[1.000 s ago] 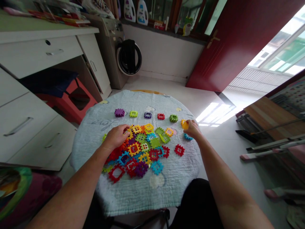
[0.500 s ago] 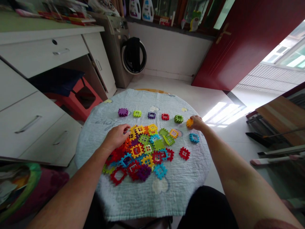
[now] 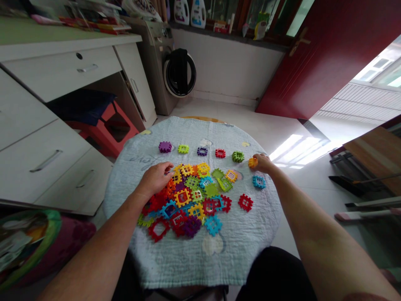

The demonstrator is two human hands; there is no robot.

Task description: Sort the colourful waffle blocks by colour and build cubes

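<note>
My right hand (image 3: 263, 163) is at the table's right edge, its fingers closed on a yellow plastic building block (image 3: 252, 162) with toothed edges. Just below it lies a blue block (image 3: 259, 182); a green stack of blocks (image 3: 238, 156) is to its left. My left hand (image 3: 157, 177) rests at the upper left of a mixed pile of blocks (image 3: 211, 190), fingers curled together beside yellow window-shaped pieces (image 3: 187, 169). Whatever is between those fingers is hidden. A far row also holds purple (image 3: 165, 146), lime (image 3: 183, 149), dark violet (image 3: 202, 151) and red (image 3: 220, 153) blocks.
A pale cloth (image 3: 213, 267) covers the round table. One red window block (image 3: 245, 202) lies apart, right of the pile. Around the table are white drawers (image 3: 46, 154), a red stool (image 3: 120, 127), a washing machine (image 3: 156, 62) with its door ajar, and a bin (image 3: 59, 242).
The whole view has shifted slightly, moving the scene a little to the right. Both hands keep their places over the table, and the yellow block stays in the right fingers.
</note>
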